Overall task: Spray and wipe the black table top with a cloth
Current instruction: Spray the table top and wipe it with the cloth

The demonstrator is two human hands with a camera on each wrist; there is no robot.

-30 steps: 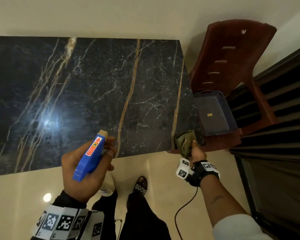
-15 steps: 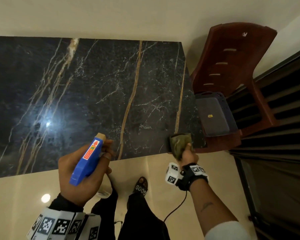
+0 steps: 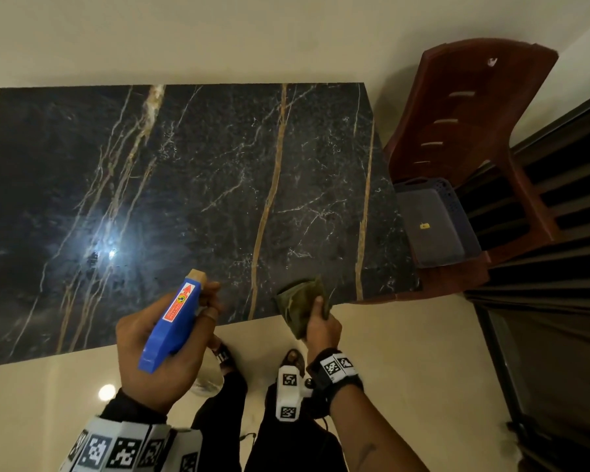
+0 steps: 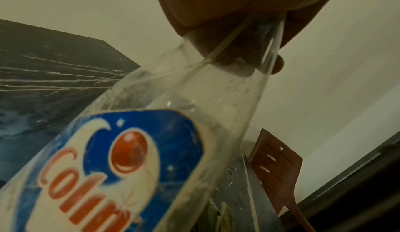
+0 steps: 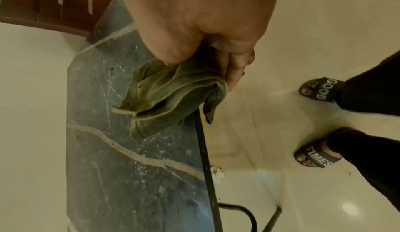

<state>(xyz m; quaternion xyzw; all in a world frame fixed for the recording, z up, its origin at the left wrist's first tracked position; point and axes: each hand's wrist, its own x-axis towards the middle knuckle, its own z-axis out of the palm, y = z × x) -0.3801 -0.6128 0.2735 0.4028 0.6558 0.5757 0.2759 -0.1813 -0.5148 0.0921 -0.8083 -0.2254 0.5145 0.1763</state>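
The black marble table top [image 3: 191, 185] with gold and white veins fills the middle of the head view. My left hand [image 3: 157, 342] grips a spray bottle [image 3: 172, 323] with a blue trigger head, held over the table's near edge with its nozzle aimed at the marble. In the left wrist view the clear bottle body [image 4: 138, 150] with its blue label fills the frame. My right hand [image 3: 321, 327] pinches a folded olive-green cloth [image 3: 298, 303] just above the near edge. The cloth [image 5: 171, 95] hangs from my fingers over the table top [image 5: 121, 158].
A brown plastic chair [image 3: 470, 137] stands against the table's right end, with a dark blue basket [image 3: 433, 223] on its seat. Dark slatted panels line the right side. My sandalled feet [image 5: 314, 88] stand on the cream tile floor by the near edge. A black metal table frame [image 5: 205, 158] runs below it.
My right hand has carried the cloth leftward along the near edge, away from the chair corner and closer to the bottle. The left hand with the bottle has hardly moved.
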